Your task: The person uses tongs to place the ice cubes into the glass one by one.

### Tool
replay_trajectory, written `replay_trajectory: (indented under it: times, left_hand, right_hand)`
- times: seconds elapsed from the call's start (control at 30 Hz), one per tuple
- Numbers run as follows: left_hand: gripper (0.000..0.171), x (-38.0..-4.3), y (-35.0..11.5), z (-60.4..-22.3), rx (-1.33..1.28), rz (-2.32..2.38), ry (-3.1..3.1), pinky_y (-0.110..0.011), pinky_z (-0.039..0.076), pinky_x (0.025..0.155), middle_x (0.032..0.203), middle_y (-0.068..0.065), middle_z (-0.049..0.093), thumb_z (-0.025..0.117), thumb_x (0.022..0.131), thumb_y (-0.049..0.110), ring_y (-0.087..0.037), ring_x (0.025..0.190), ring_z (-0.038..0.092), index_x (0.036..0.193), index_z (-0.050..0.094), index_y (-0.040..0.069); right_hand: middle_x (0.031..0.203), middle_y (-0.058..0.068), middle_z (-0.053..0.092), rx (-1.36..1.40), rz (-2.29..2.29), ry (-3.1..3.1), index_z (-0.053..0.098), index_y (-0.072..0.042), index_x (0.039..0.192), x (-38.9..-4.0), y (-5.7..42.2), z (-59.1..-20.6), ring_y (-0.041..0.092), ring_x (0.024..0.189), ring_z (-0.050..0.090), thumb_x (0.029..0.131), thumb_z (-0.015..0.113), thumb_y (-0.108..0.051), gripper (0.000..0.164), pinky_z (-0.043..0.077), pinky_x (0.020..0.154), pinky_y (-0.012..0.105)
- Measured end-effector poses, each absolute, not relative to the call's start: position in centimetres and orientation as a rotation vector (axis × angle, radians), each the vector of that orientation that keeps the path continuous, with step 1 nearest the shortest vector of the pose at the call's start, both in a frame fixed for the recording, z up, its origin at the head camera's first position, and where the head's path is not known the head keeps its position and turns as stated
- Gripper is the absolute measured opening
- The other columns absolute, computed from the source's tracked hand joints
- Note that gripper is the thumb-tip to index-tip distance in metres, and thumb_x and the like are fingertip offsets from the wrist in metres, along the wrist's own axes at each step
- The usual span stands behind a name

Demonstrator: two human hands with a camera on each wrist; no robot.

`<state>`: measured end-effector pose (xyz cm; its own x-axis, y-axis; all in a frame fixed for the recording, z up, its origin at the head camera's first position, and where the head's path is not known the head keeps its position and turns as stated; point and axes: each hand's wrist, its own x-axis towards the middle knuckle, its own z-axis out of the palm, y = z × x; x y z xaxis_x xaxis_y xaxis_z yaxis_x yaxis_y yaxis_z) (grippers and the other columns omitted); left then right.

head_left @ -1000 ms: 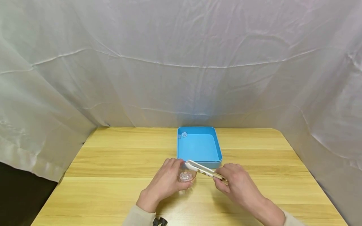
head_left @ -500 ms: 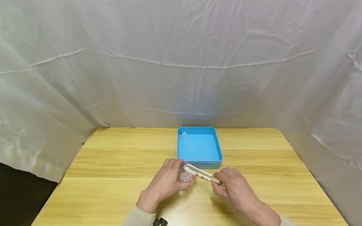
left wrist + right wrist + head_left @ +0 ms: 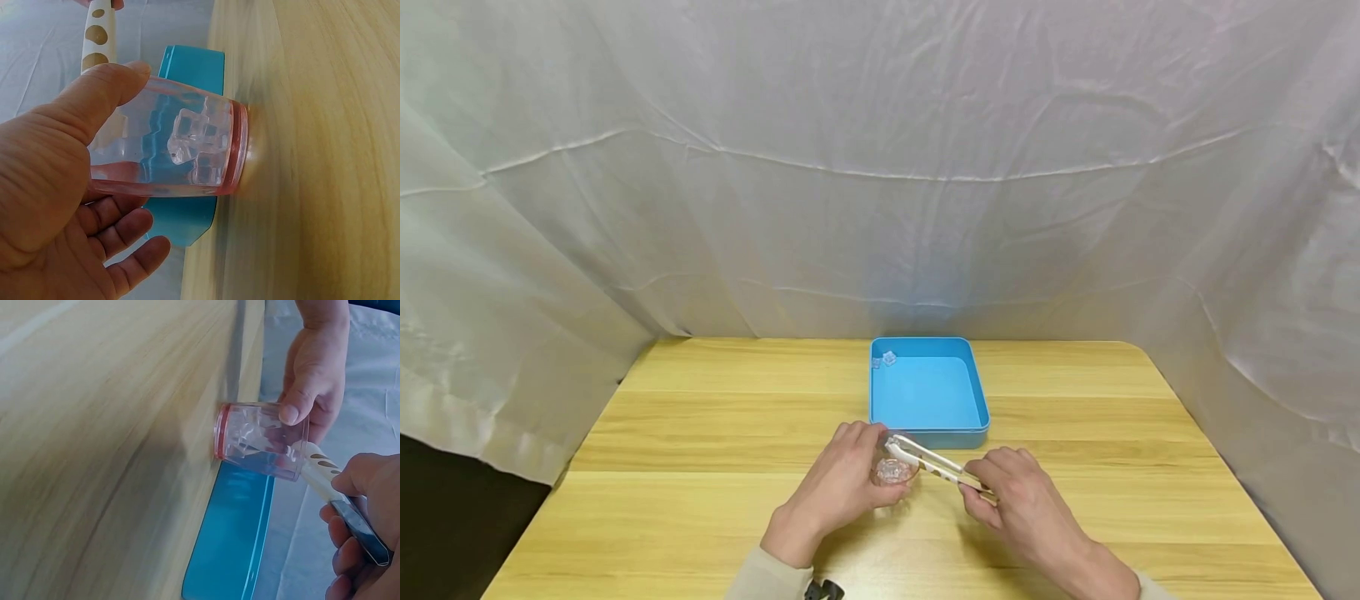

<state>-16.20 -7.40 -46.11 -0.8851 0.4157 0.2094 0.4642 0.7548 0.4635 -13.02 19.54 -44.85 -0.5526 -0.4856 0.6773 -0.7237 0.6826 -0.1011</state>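
My left hand (image 3: 838, 479) grips a clear, pink-tinted plastic cup (image 3: 238, 150) by its side, thumb at the rim. Upright on the table, the cup has several clear ice cubes (image 3: 197, 134) at its bottom. With my right hand (image 3: 1026, 500) I hold a pair of white tongs (image 3: 936, 465) with brown spots, thumb on one arm and fingers on the other. The tips of the tongs reach down through the mouth of the cup. A small clear lump (image 3: 892, 443) shows right at those tips in the head view.
A shallow blue square tray (image 3: 928, 400) stands just beyond the cup. Two clear cubes (image 3: 889, 358) lie in its far left corner. The wooden table (image 3: 715, 433) is bordered by grey cloth (image 3: 790, 242) at the back and sides.
My right hand and the tongs have moved slightly left and toward me, and the tips have gone from the rim down into the cup. The left hand and cup have stayed put.
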Motion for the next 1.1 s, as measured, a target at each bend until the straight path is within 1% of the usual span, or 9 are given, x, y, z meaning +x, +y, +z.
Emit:
replay_trajectory:
  times: [0.2,0.47,0.67,0.93,1.1]
  left_hand:
    - [0.071,-16.19,-7.39,-46.12,-0.717,-0.798,-2.856,-0.029,0.049,0.083,0.113,-0.004,0.065,0.089,0.081,0.046,-0.016,0.101,0.052,0.132,0.063,0.004]
    - [0.07,-16.15,-7.44,-46.13,-0.718,-0.787,-2.841,-0.031,0.052,0.088,0.115,-0.003,0.066,0.09,0.081,0.045,-0.017,0.105,0.054,0.131,0.063,0.005]
    - [0.069,-16.13,-7.4,-46.07,-0.722,-0.759,-2.842,-0.03,0.052,0.087,0.114,-0.002,0.065,0.09,0.081,0.046,-0.016,0.103,0.054,0.13,0.064,0.005]
    - [0.068,-15.83,-7.14,-45.56,-0.698,-0.649,-2.833,-0.035,0.052,0.087,0.109,-0.003,0.066,0.089,0.081,0.049,-0.018,0.099,0.054,0.127,0.066,0.005]
    - [0.068,-15.64,-6.99,-45.3,-0.693,-0.612,-2.812,-0.034,0.053,0.084,0.108,-0.003,0.066,0.089,0.081,0.049,-0.018,0.097,0.055,0.127,0.066,0.004]
  right_hand:
    - [0.076,-0.012,0.058,0.916,0.488,-2.288,0.071,-0.014,0.087,-12.92,19.51,-44.86,0.004,0.072,0.049,0.095,0.068,-0.026,0.015,0.039,0.066,0.022]
    - [0.075,-0.01,0.059,0.906,0.474,-2.303,0.072,-0.013,0.087,-12.83,19.47,-44.92,0.005,0.072,0.049,0.093,0.069,-0.025,0.014,0.04,0.066,0.023]
    - [0.075,-0.011,0.058,0.909,0.475,-2.289,0.072,-0.013,0.088,-12.79,19.43,-44.99,0.005,0.072,0.049,0.09,0.071,-0.024,0.011,0.039,0.066,0.023]
    - [0.076,-0.011,0.058,0.906,0.47,-2.296,0.073,-0.011,0.089,-12.69,19.47,-45.01,0.005,0.072,0.049,0.088,0.072,-0.023,0.012,0.04,0.066,0.023]
    - [0.076,-0.011,0.058,0.906,0.473,-2.296,0.073,-0.012,0.089,-12.63,19.52,-45.01,0.004,0.072,0.048,0.088,0.072,-0.023,0.012,0.039,0.066,0.022]
